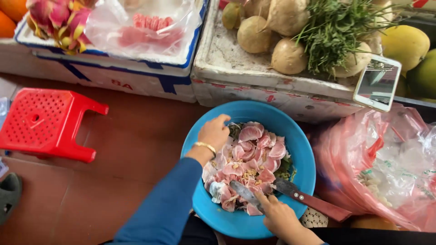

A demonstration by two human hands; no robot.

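A blue basin (204,213) is seen on the reddish tiled floor (113,181), just in front of two white foam boxes (136,75). It is filled with pink peel pieces (250,159) (some pale seeds are scattered among them). The left hand (214,131), with a gold bracelet at the wrist and a blue sleeve (168,204) behind it, is laid on the far left part of the basin with fingers curled over the peel; whether anything is gripped cannot be told. The right hand (279,217) is placed at the basin's near edge, its fingers pressed on a pale strip of peel beside a knife (309,199) with a dark red handle, which rests across the near right rim. A red plastic stool (45,122) stands well apart toward the floor's left edge. A pink plastic bag (363,154) lies just right of the basin, and a phone (377,83) is propped on the right foam box's edge.
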